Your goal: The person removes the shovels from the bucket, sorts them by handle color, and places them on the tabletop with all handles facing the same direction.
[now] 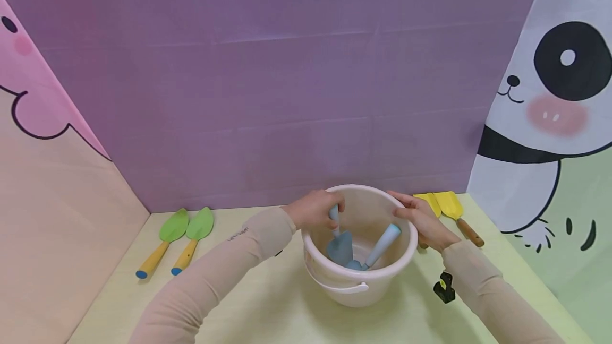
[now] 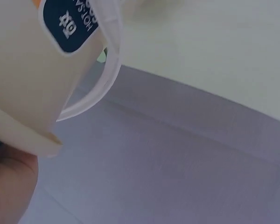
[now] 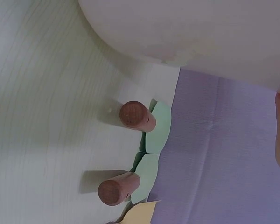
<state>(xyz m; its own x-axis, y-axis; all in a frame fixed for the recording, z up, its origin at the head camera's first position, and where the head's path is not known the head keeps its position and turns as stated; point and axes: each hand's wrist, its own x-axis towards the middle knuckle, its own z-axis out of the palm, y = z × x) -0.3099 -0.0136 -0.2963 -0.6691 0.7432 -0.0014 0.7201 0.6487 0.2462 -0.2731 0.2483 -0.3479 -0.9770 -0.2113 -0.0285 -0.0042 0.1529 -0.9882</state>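
A pale pink-white bucket [image 1: 356,297] stands on the table, with its bail hanging at the front. My left hand [image 1: 315,210] reaches over the left rim and grips the handle of a blue trowel [image 1: 340,248], its blade down inside the bucket. Another blue tool [image 1: 384,243] leans in there, handle up; its head is mostly hidden. On the right rim, my right hand [image 1: 425,222] holds the bucket between thumb and fingers. In the left wrist view, a dark label [image 2: 70,25] shows on the bucket's side, and part of the left hand [image 2: 11,186] is at the rim.
Two green leaf-shaped trowels [image 1: 198,224] with yellow handles lie at the left. Yellow shovels [image 1: 449,205] with brown handles lie behind the right hand. Brown-handled tools with pale green blades [image 3: 157,126] appear in the right wrist view. A purple cloth wall [image 1: 268,121] closes the back.
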